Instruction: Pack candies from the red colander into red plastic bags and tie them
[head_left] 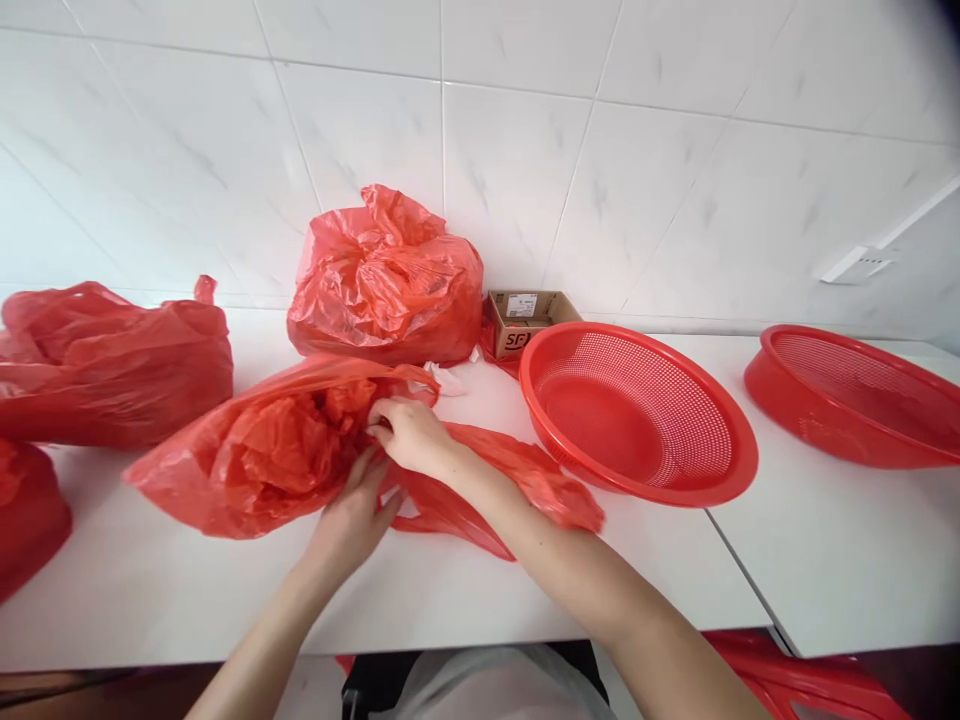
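Observation:
A red plastic bag lies on its side on the white table, its mouth turned toward me and crumpled red plastic bunched inside. My right hand is closed at the mouth, fingers curled on the film near the upper rim. Just below it, my left hand grips the lower edge of the same bag, its fingertips partly hidden by the plastic. Another loose, flattened red plastic bag spreads out under my right forearm.
Behind stands a full, tied red bag, with a small cardboard box beside it. A red colander sits to the right, and a second colander farther right. More filled bags are at left. A tiled wall closes the back.

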